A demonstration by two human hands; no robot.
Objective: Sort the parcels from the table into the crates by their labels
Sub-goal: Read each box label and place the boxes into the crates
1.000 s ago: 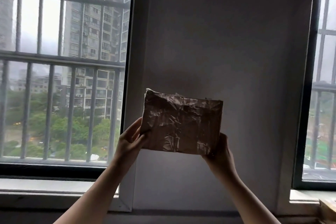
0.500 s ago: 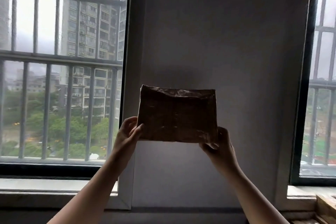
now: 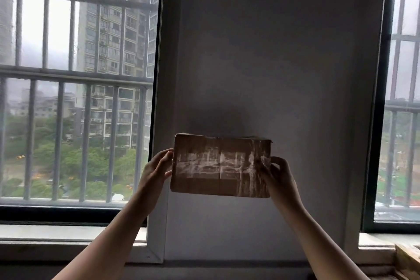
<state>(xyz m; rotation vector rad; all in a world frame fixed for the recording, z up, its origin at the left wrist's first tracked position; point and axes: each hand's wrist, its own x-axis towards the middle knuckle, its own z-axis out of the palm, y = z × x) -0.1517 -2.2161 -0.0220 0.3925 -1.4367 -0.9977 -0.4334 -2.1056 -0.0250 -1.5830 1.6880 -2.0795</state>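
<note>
A brown cardboard parcel (image 3: 221,166) wrapped in shiny clear tape is held up in front of the grey wall between two windows. My left hand (image 3: 156,170) grips its left edge, fingers curled round it. My right hand (image 3: 280,176) grips its right edge. The face turned to me shows tape streaks; I can read no label on it. No crates and no table top are in view.
A barred window (image 3: 75,88) fills the left side, with a sill below it. Another barred window (image 3: 402,102) is at the right edge. A wooden corner (image 3: 408,259) shows at the bottom right. The grey wall panel (image 3: 272,52) stands straight ahead.
Both hands have turned the parcel over, so a different, flatter taped face now points at me. The parcel has sunk slightly in the view.
</note>
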